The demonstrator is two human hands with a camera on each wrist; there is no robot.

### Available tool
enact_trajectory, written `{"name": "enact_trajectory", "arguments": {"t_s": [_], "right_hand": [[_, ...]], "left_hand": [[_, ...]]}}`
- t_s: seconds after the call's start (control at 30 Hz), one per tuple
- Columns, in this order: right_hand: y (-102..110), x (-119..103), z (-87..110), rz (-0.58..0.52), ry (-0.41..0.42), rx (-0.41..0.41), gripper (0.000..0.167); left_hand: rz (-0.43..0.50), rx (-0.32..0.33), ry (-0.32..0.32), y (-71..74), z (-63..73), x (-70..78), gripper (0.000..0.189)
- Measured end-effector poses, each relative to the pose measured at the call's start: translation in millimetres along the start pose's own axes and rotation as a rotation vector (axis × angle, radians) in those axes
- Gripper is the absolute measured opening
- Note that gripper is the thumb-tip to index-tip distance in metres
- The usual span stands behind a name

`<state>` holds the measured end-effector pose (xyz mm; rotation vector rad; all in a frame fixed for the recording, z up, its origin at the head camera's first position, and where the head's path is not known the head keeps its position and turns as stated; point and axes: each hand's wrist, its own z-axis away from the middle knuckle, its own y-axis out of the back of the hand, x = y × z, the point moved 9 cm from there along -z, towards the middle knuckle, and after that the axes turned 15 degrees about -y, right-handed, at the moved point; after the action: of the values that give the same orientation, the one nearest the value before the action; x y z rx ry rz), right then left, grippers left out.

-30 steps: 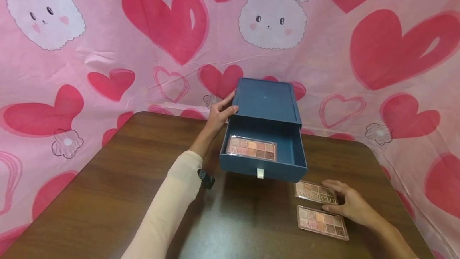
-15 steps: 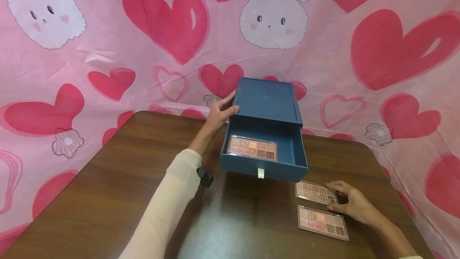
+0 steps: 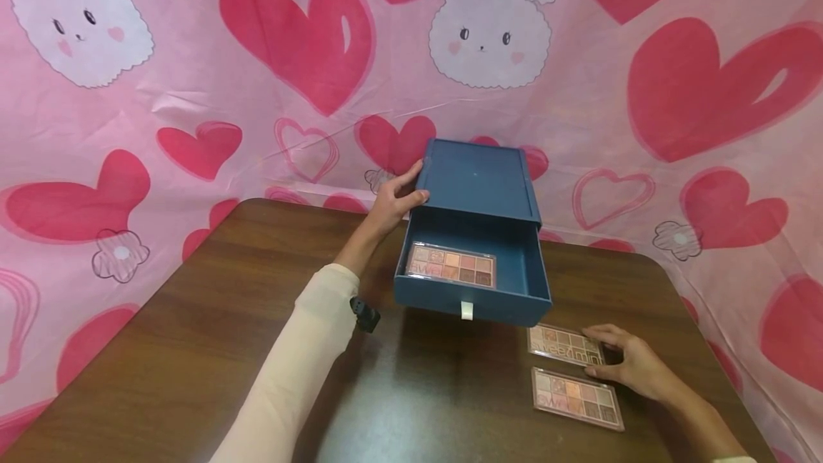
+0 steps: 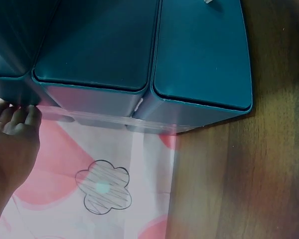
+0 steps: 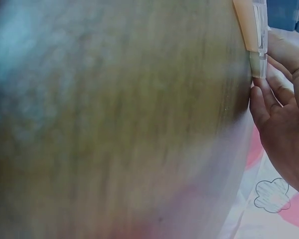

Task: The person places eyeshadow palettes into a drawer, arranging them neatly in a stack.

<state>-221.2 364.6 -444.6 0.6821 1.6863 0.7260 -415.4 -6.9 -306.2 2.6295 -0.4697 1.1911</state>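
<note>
On the tabletop, off the right front corner of the open drawer, pinching the farther eyeshadow palette by its right end in right-hand fingers, with its long axis stretching leftward.

Pale glare lies on the tabletop in the head view; the right-wrist view blurs it.

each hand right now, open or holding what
Left hand: open, resting against the blue drawer box.
Right hand: holding the farther tabletop palette.
</note>
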Motion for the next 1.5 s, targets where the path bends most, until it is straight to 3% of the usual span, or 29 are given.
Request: {"name": "enact_trajectory", "arguments": {"t_s": [0.53,0.87,1.1,1.5], "right_hand": [[3,4,-1.7,-0.013,-0.055,0.007,0.055],[5,7,0.3,-0.115,-0.051,-0.040,0.052],[6,8,1.3,-0.132,-0.123,-0.072,0.053],[28,-11,-0.6,-0.076,-0.128,-0.029,0.050]], "left_hand": [[0.052,0.012,0.013,0.6,-0.5,-1.8,0.068],[0.057,0.032,0.005,1.5,-0.4,-1.4,0.067],[0.050,0.035,-0.010,2.1,-2.0,-2.0,0.067],[0.044,0.043,-0.010,2.3,-1.9,-0.4,0.066]]}}
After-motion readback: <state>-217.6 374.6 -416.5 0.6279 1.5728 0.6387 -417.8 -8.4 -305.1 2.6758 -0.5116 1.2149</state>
